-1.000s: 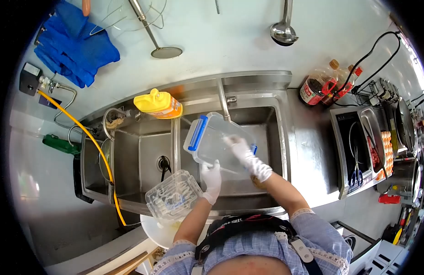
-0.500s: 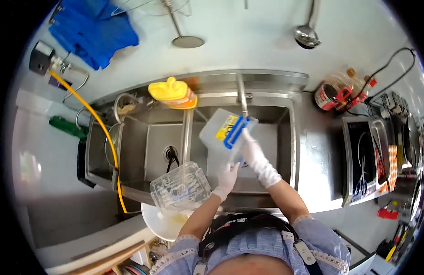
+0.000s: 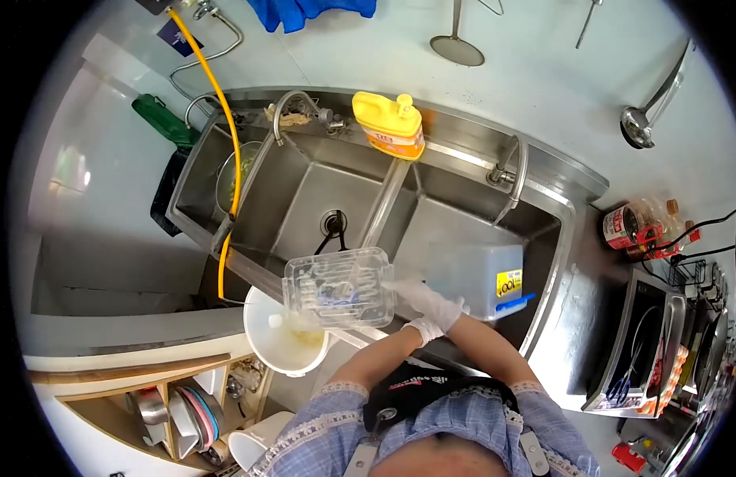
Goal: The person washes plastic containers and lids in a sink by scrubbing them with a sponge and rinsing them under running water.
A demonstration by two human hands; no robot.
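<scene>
My gloved right hand (image 3: pixel 423 300) reaches leftward across my left hand, at the near edge of the right basin. Its blurred fingertips meet the right edge of a clear ribbed plastic tray (image 3: pixel 340 288), and its grip is unclear. Partly beneath it is my gloved left hand (image 3: pixel 428 327), with its fingers mostly hidden. The tray lies over the sink's front rim, above a white bucket (image 3: pixel 260 338). A translucent box (image 3: pixel 471 274) with a yellow label and blue clip sits in the right basin, apart from my hands.
A yellow jug (image 3: pixel 388 123) stands behind the divider. Curved taps (image 3: pixel 523 171) rise at the back. On the left, a yellow hose (image 3: pixel 225 103) crosses the small basin. Bottles (image 3: pixel 638 226) and an appliance (image 3: pixel 634 342) are at the right. Shelved dishes (image 3: pixel 197 417) sit lower left.
Both hands have let go of the box, which now rests in the right basin. My right hand has moved left to the tray, crossing my left. The view has shifted left.
</scene>
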